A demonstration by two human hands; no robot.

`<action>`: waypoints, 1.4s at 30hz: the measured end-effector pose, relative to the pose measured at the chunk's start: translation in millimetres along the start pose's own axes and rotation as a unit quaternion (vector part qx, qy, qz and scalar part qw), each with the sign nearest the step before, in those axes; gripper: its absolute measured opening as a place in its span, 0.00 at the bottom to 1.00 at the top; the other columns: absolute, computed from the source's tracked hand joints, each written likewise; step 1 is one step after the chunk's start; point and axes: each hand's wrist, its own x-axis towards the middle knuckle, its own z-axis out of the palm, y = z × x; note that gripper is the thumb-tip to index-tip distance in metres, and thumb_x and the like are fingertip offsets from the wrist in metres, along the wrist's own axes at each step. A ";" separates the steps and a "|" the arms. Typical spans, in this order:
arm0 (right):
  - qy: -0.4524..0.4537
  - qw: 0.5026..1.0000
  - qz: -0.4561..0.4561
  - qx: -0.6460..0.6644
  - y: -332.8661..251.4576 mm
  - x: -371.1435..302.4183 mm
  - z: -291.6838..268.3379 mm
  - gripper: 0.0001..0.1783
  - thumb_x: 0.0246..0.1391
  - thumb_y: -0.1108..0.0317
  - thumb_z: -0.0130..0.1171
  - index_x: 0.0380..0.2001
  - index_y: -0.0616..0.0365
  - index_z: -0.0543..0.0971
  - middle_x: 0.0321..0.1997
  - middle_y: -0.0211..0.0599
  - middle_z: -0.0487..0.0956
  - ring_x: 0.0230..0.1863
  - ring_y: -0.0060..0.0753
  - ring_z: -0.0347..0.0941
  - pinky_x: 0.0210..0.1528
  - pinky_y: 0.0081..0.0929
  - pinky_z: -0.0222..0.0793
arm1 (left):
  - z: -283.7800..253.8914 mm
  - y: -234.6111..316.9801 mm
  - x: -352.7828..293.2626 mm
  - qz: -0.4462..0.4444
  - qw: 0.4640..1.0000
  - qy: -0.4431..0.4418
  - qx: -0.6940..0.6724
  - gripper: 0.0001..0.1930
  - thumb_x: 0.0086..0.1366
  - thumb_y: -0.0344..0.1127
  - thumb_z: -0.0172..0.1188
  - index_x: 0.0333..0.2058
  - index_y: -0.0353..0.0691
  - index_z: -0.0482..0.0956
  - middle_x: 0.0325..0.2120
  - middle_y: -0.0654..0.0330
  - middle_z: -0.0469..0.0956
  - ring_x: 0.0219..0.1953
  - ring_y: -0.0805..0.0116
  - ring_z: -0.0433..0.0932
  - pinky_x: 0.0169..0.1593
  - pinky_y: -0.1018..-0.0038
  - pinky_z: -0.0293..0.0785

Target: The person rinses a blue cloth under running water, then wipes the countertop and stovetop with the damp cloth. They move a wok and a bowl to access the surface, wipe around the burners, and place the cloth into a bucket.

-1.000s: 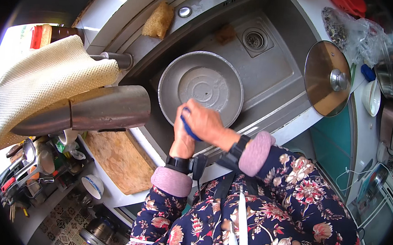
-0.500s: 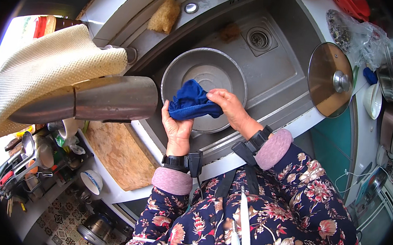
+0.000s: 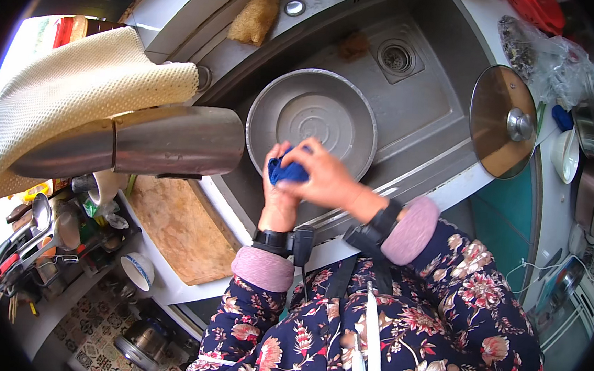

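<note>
Cloth point(image 3: 288, 172), deep blue and crumpled into a small wad, sits above the near-left part of the basin point(image 3: 316, 114), inside the line of its rim as seen from above. Fingers cover much of it; the bunching leaves no clear long axis, and I cannot tell which way any end points. The left grip point(image 3: 277, 194) is curled round the wad from the basin's near-left side, fingers toward the far side. The right grip point(image 3: 326, 181) comes across from the basin's near-right side, thumb and fingers closed on the same cloth.

Half a second ago the cloth was spread between the two grips, its hem running roughly left to right over the basin; now it is gathered small, and the grips have drawn together.

The near rim of the basin passes beneath the grips. Left of the basin, the end of a wide metal tube point(image 3: 179, 141) appears just beside the rim, limiting room there. Right of the basin, the sink point(image 3: 416, 111) floor stretches toward its far wall, with the drain point(image 3: 397, 58) beyond the basin's far-right side. A glass lid point(image 3: 497, 124) stands well apart, farther right of the basin.
</note>
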 end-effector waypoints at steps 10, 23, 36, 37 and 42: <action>-0.010 1.000 -0.005 -0.020 6.4 -1.1 27.9 0.17 0.45 0.52 0.61 0.37 0.47 0.75 0.36 0.48 0.76 0.34 0.56 0.76 0.36 0.46 0.73 | -16.8 -10.2 -12.1 -0.091 0.993 -0.066 -0.029 0.15 0.65 0.49 0.54 0.46 0.49 0.75 0.40 0.61 0.78 0.44 0.65 0.78 0.45 0.66 0.77; -0.096 0.615 0.294 0.725 33.6 -3.2 25.2 0.21 0.54 0.43 0.56 0.42 0.45 0.77 0.43 0.26 0.78 0.44 0.25 0.74 0.45 0.34 0.73 | -6.4 23.4 -23.8 0.471 0.643 -0.143 0.587 0.27 0.50 0.50 0.66 0.48 0.47 0.76 0.57 0.49 0.64 0.59 0.45 0.61 0.61 0.48 0.53; -0.109 0.519 0.197 0.825 30.0 -19.7 31.6 0.10 0.61 0.60 0.44 0.30 0.51 0.72 0.30 0.28 0.72 0.31 0.24 0.71 0.36 0.25 0.70 | 43.5 19.2 -42.7 0.535 0.589 -0.282 0.536 0.09 0.45 0.25 0.66 0.24 0.38 0.74 0.29 0.57 0.76 0.37 0.55 0.75 0.48 0.60 0.72; -0.068 0.545 0.254 0.796 29.7 -18.2 33.0 0.10 0.61 0.60 0.44 0.31 0.51 0.71 0.30 0.28 0.73 0.31 0.23 0.71 0.35 0.25 0.70 | 45.1 16.2 -41.8 0.513 0.619 -0.262 0.534 0.09 0.45 0.24 0.66 0.23 0.38 0.74 0.28 0.58 0.76 0.36 0.56 0.75 0.46 0.62 0.72; 0.031 0.625 0.323 0.710 21.9 -8.7 29.6 0.12 0.62 0.57 0.44 0.32 0.52 0.71 0.31 0.28 0.73 0.34 0.24 0.72 0.39 0.25 0.69 | 50.4 6.6 -36.6 0.357 0.800 -0.172 0.451 0.04 0.56 0.23 0.59 0.23 0.34 0.74 0.27 0.61 0.75 0.34 0.68 0.72 0.42 0.74 0.68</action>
